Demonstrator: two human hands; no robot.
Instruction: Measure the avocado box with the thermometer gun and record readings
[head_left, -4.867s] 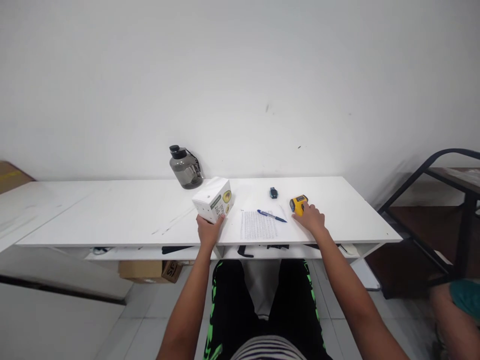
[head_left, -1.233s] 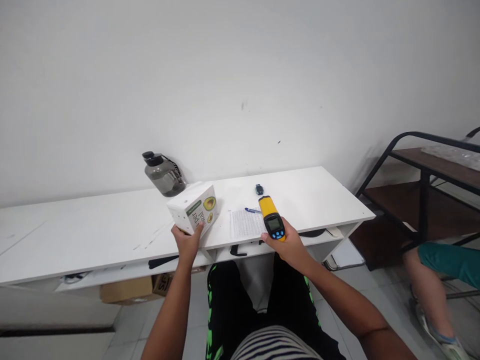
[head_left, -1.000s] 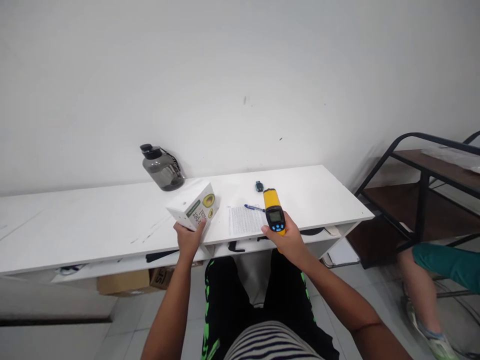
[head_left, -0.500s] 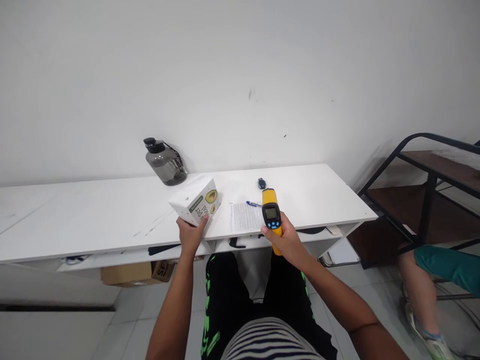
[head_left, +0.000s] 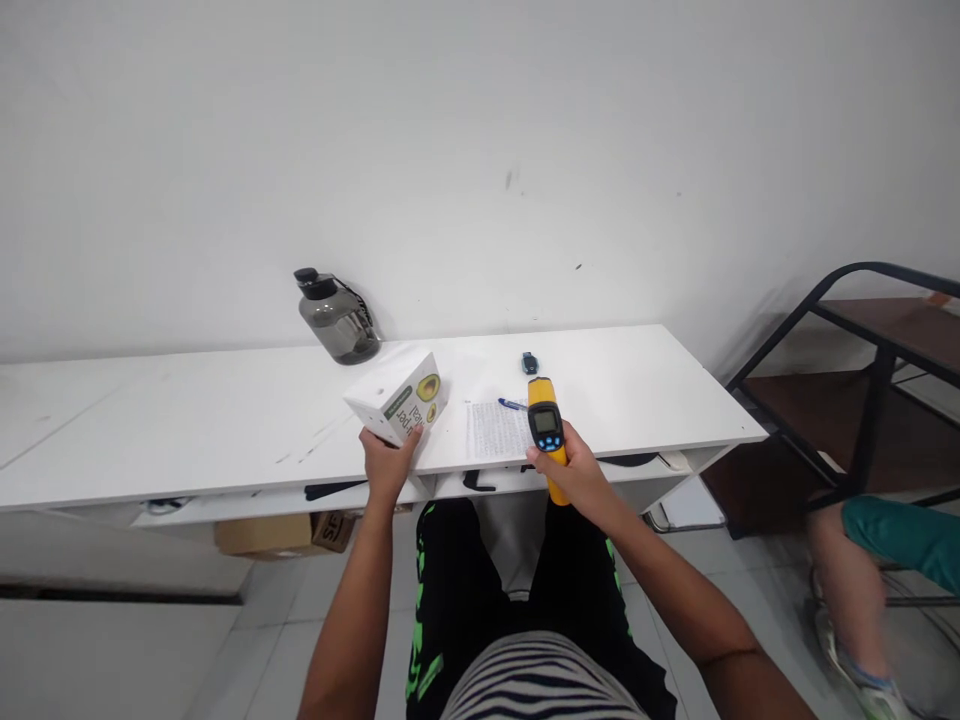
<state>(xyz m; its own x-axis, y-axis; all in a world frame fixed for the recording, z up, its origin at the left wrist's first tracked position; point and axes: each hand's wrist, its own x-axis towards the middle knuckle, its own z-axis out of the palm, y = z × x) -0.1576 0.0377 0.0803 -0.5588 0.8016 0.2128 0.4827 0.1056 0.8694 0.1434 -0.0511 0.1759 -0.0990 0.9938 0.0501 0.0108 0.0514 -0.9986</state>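
Observation:
My left hand (head_left: 388, 465) grips the near lower corner of a white box (head_left: 397, 398) printed with avocados, its thumb on the printed face. The box is tilted at the front part of the table. In my right hand (head_left: 574, 467) is a yellow and black infrared thermometer (head_left: 546, 420), held by its handle with the small screen and blue buttons facing me. Beneath and left of it lies a sheet of paper with writing (head_left: 493, 432). A blue pen (head_left: 512, 404) rests on the sheet's upper edge. Behind the thermometer sits a small dark watch-like device (head_left: 529, 362).
A grey water bottle (head_left: 341, 325) stands against the wall on the white table (head_left: 187, 420). Under the tabletop are shelves with dark items and a cardboard box (head_left: 270, 535). To the right, a dark-framed rack (head_left: 847, 400) stands near another person's leg (head_left: 847, 580).
The view has shifted slightly, so table items appear a little further right and higher. Both hands keep their holds on the box and the thermometer.

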